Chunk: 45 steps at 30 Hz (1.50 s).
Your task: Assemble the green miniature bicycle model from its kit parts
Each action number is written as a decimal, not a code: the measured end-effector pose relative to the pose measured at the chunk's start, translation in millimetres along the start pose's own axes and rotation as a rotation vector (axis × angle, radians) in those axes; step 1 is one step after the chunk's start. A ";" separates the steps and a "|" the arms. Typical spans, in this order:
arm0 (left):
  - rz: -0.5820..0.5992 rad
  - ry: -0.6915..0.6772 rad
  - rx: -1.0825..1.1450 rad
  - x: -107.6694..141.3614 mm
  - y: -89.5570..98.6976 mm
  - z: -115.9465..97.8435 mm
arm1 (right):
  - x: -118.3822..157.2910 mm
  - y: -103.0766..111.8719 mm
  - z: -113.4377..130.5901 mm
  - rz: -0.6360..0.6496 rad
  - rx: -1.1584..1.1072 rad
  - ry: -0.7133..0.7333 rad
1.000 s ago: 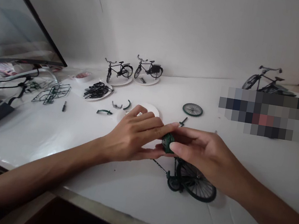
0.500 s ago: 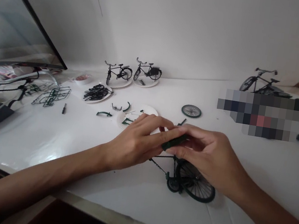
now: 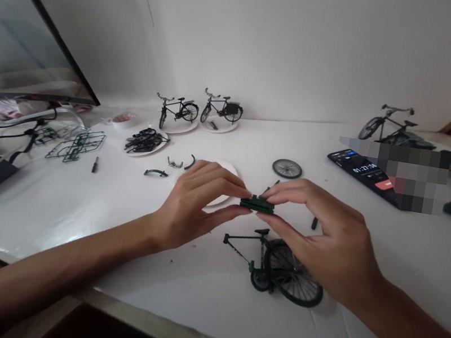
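- Farthest left, green and black lattice-like plastic frames (image 3: 77, 144) lie on the white table (image 3: 52, 204), near a small dark tool (image 3: 95, 164).
- A curved dark green plastic strip (image 3: 156, 173) lies left of the left hand (image 3: 196, 204).
- The left hand pinches one end of a small, grooved, dark green plastic block (image 3: 257, 204) between thumb and fingertips, its gap narrow.
- The block is level between the hands; the step in hand looks like fitting or pressing its parts together, though any seam is too small to confirm.
- A dark green model bicycle (image 3: 265, 258), with no front wheel visible, lies nearer the person; a loose spoked wheel (image 3: 287, 168) lies beyond the hands.
- The right hand (image 3: 330, 237) pinches the block's other end, just as narrowly.
- Any further handling calls for even pressure and both ends kept aligned.
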<state>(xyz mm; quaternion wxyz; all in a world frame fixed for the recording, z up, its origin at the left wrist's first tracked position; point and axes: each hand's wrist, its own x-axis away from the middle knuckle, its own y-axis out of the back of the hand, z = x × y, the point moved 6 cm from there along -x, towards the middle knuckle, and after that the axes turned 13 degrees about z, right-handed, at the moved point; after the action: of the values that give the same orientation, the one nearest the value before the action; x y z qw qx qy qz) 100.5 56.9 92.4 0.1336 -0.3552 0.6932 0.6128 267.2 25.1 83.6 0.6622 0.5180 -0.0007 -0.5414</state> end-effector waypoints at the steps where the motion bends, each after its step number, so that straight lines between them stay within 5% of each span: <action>1: -0.005 -0.007 -0.009 -0.4 1.0 -0.7 | 0.0 0.6 1.0 -0.005 -0.012 0.013; 12: 0.068 -0.068 -0.069 0.4 -1.4 -7.8 | 2.4 -2.9 3.0 0.072 0.036 0.108; 21: 0.106 0.068 -0.074 -2.0 -6.2 0.6 | 1.5 -1.2 3.5 -0.036 -0.058 0.063; 27: 0.148 -0.015 -0.167 2.7 -10.3 3.9 | -0.7 -11.4 -1.6 0.164 0.070 0.087; 38: 0.022 -0.167 -0.186 -1.1 -6.6 -8.3 | 0.0 -16.1 -5.9 0.168 -0.105 0.054; 45: 0.060 -0.148 -0.205 3.0 -12.4 -3.0 | 0.0 -15.8 -5.0 0.165 -0.057 0.078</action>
<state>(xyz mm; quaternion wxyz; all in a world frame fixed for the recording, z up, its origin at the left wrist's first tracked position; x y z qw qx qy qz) 107.2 53.1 81.9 0.1289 -0.2999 0.6255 0.7086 258.7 30.4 70.4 0.7184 0.5180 -0.0021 -0.4644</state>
